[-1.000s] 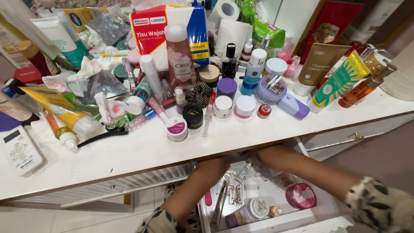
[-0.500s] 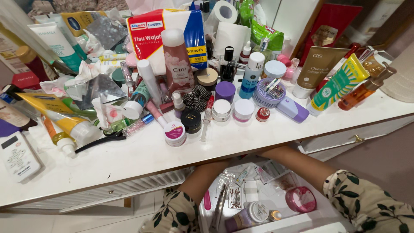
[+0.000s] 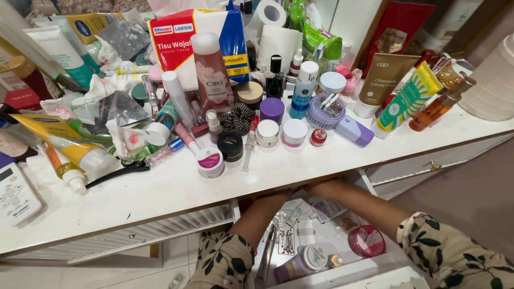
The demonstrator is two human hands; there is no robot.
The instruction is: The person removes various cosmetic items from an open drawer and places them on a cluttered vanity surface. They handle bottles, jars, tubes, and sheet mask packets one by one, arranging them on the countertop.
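Both my arms reach into an open white drawer (image 3: 369,270) under the table top. My left forearm (image 3: 262,217) and my right forearm (image 3: 356,203), each in a leaf-print sleeve, run up under the table's front edge, which hides both hands. In the drawer lie a round pink container (image 3: 365,241), a purple bottle with a white cap (image 3: 300,263), metal tweezers (image 3: 267,251), a card of hairpins (image 3: 286,241) and flat sachets (image 3: 321,210). What the hands touch cannot be seen.
The white table (image 3: 176,187) is crowded with cosmetics: a pink bottle (image 3: 212,72), small jars (image 3: 210,161), tubes (image 3: 80,152), a tissue pack (image 3: 176,32), paper rolls (image 3: 278,40). A white remote (image 3: 16,195) lies at the left edge. A closed drawer (image 3: 433,163) sits to the right.
The view has shifted slightly, showing more of the drawer. Both forearms stay inside it and my hands remain hidden under the table top.
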